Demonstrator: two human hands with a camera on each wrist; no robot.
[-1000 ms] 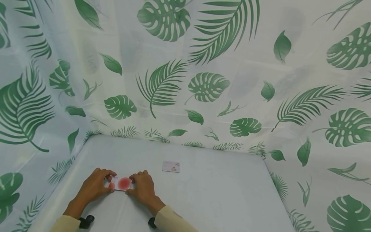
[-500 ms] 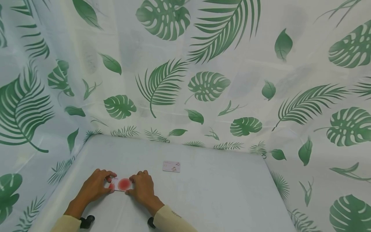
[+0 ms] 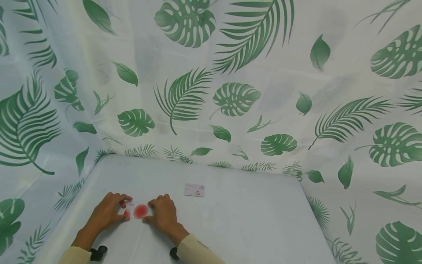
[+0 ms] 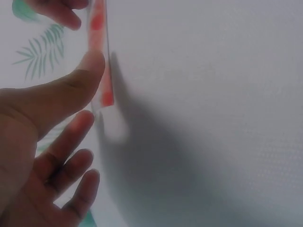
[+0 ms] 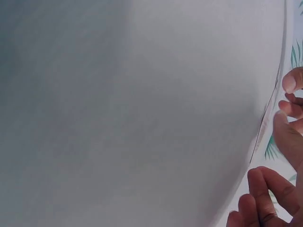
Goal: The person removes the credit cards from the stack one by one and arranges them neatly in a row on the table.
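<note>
Both hands are at a small flat box (image 3: 140, 211), pale pink with a big red circle and a smaller red patch on its face. My left hand (image 3: 107, 211) pinches its left end, the thumb lying along the edge in the left wrist view, where the box's narrow red-spotted side (image 4: 107, 98) shows. The other left fingers are loosely bent below. At the opposite end, my right hand (image 3: 165, 212) has its thumb at the near corner and index finger at the far corner. In the right wrist view, my right thumb (image 5: 284, 127) stands apart from the bent fingers below it.
A second small flat box or card (image 3: 194, 190), pale pink with little red figures, lies farther back to the right. The white table (image 3: 250, 220) meets leaf-printed curtains (image 3: 237, 73) behind and at the sides. Black straps (image 3: 98, 253) sit at the wrists.
The held box has shifted very slightly toward me, its face showing a little differently. Both hands stay in nearly the same place, and the other box stays put.
</note>
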